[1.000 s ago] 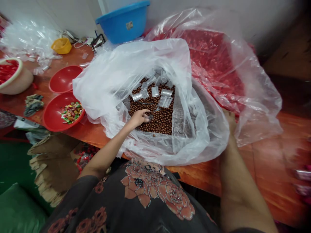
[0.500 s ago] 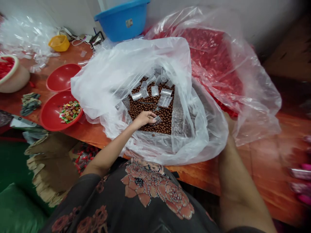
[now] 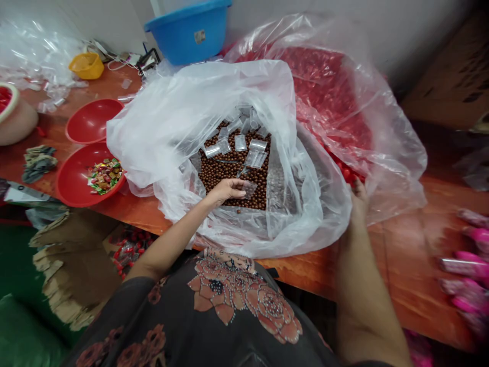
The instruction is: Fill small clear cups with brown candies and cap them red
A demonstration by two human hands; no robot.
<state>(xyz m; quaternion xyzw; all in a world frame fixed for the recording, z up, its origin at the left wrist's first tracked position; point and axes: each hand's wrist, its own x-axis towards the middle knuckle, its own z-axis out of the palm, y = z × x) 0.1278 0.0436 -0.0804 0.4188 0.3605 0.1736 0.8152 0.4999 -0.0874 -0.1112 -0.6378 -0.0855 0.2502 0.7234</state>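
A big clear plastic bag [image 3: 183, 117] lies open on the wooden table [image 3: 401, 275], filled with small brown candy balls [image 3: 225, 171]. Several small clear pouches [image 3: 248, 148] lie on top of the balls. My left hand [image 3: 225, 189] reaches inside the bag and pinches one small clear pouch [image 3: 249, 189] just above the balls. My right hand [image 3: 357, 196] is between this bag and a second clear bag of red candies [image 3: 328, 97] to the right; its fingers are tucked behind the plastic and hidden.
Two red bowls sit at the left, the near one [image 3: 76, 178] holding mixed wrapped candies, the far one [image 3: 91, 120] bare. Behind stand a blue basin [image 3: 191, 33], a yellow bowl [image 3: 87, 65] and loose plastic. Pink packets [image 3: 468, 265] lie at the right edge.
My left hand has picked a small clear pouch off the candy balls and lifted it slightly. The view has shifted a little; my right hand stays by the bag's right side.
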